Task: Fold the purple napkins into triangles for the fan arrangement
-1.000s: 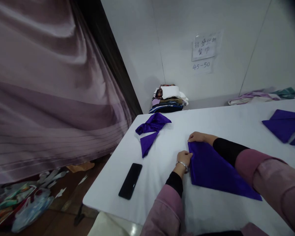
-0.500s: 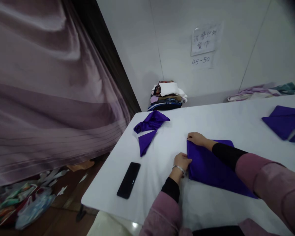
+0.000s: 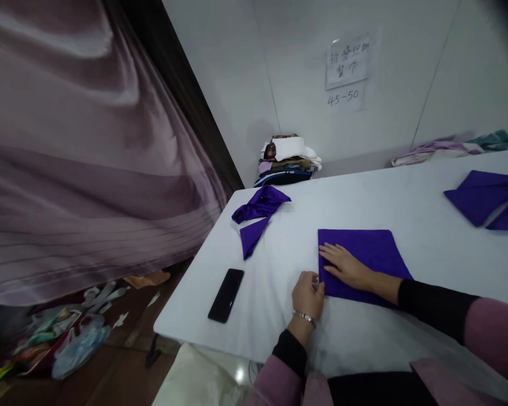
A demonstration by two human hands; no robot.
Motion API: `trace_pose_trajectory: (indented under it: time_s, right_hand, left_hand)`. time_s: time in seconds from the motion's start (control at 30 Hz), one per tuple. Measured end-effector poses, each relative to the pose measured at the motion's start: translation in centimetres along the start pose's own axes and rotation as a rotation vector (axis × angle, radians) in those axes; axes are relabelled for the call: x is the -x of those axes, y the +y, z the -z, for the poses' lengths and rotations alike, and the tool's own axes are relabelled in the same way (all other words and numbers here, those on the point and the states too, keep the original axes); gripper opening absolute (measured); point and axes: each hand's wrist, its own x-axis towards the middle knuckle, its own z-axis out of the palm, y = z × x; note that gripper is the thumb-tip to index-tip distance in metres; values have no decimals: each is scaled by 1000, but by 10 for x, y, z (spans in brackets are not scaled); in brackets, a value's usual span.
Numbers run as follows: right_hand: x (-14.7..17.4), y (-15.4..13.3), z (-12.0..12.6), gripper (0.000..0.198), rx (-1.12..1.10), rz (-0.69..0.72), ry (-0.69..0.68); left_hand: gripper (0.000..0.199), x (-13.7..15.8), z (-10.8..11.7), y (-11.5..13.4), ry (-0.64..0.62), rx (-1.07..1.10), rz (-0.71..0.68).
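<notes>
A folded purple cloth napkin lies on the white-covered table in front of me. My right hand rests flat on its left part, palm down with the fingers stretched out and pointing left. At the lower left edge of the cloth is my left hand, its fingers curled and the thumb against the edge, pinching there; the fingertips are partly hidden. A silver bangle circles the left wrist. The napkin's right side runs under my right forearm.
Left on the table are a crumpled purple cloth and a black phone. Another folded purple cloth lies far right. Folded clothes are stacked by the wall. A pink curtain hangs at left, above bags on the floor.
My right hand has moved from pinching the napkin's upper left corner down to lying flat on it. My left hand stays at the left edge, now more curled. The view has shifted slightly.
</notes>
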Motion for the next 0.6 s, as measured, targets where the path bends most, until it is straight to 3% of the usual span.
trace_pose_trajectory:
  time_s: [0.13, 0.33, 0.6]
  right_hand:
    - [14, -13, 1, 52, 22, 32, -69]
    - [4, -1, -6, 57, 8, 115, -139]
    - [-25, 30, -3, 64, 87, 39, -135]
  left_hand:
    - [20, 15, -7, 3, 4, -83, -229]
    - [19, 11, -11, 1, -1, -112, -210]
    - [19, 9, -15, -2, 17, -89, -177]
